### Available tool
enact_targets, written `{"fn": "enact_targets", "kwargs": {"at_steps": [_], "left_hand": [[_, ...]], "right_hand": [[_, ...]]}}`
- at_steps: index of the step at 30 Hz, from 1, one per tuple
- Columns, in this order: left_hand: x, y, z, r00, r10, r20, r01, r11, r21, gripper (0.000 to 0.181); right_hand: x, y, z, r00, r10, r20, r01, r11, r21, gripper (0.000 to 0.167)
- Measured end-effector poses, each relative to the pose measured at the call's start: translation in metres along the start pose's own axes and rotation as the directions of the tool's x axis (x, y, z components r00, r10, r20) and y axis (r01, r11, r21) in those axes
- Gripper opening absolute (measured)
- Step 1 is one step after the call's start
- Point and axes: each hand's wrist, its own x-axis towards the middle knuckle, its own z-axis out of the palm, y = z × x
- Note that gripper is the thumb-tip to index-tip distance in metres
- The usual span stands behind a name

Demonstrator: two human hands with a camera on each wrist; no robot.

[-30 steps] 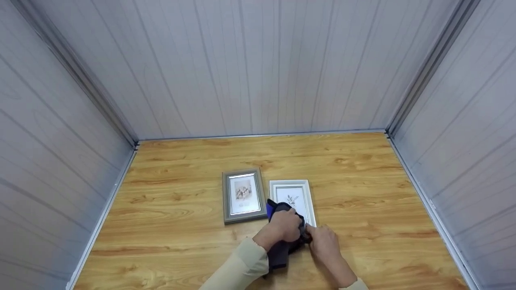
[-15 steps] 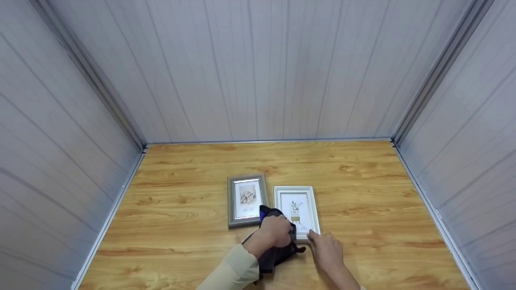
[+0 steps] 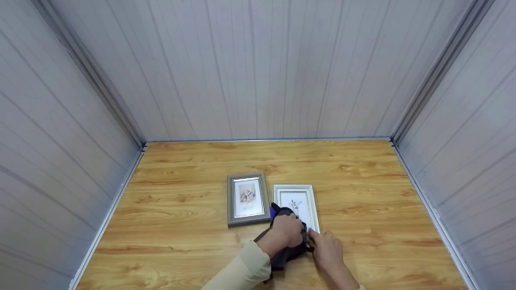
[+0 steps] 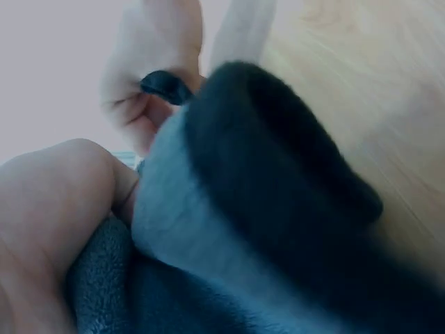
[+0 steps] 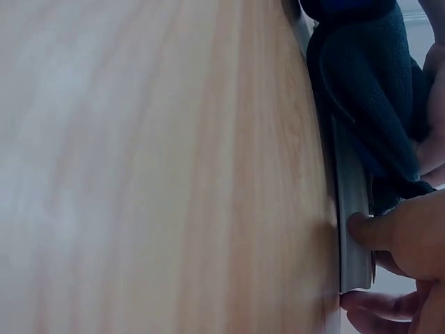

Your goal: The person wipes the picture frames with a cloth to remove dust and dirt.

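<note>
A dark grey cloth (image 3: 278, 259) with black edging and a blue patch is bunched under my left hand (image 3: 287, 230), which grips it. It lies over the lower left part of a white picture frame (image 3: 292, 187) with a plant print. The cloth's folded edge (image 4: 278, 160) fills much of the left wrist view, beside the left hand (image 4: 52, 202). At the frame's lower right corner, my right hand (image 3: 328, 249) holds the frame; in the right wrist view its thumb (image 5: 368, 232) presses the frame's edge (image 5: 356, 268) and other fingers curl by the corner.
A grey-brown picture frame (image 3: 231, 201) with a photo print lies flat just left of the white one. Both rest on a wood-grain tabletop (image 3: 173, 241). Pale panel walls (image 3: 266, 72) enclose the table at the back and both sides.
My left hand and the cloth went left half a second ago, baring the plant print, and are now back right over the frame's lower part. The right hand stays at the corner.
</note>
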Motion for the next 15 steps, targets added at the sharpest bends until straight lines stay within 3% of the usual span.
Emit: {"fn": "enact_targets", "kwargs": {"at_steps": [6, 11, 15], "left_hand": [[-0.008, -0.011, -0.004, 0.996, -0.088, -0.002, 0.088, 0.993, 0.077, 0.026], [-0.009, -0.016, -0.007, 0.999, -0.046, 0.015, 0.045, 0.997, 0.066, 0.024], [-0.002, -0.012, -0.008, 1.000, 0.006, 0.005, -0.006, 1.000, 0.014, 0.021]], "right_hand": [[0.002, -0.004, 0.001, 0.999, 0.048, -0.006, -0.048, 0.999, 0.014, 0.013], [0.002, -0.005, 0.002, 0.998, 0.061, 0.028, -0.062, 0.998, 0.020, 0.012], [0.001, -0.002, 0.000, 1.000, 0.029, -0.005, -0.029, 1.000, 0.008, 0.014]]}}
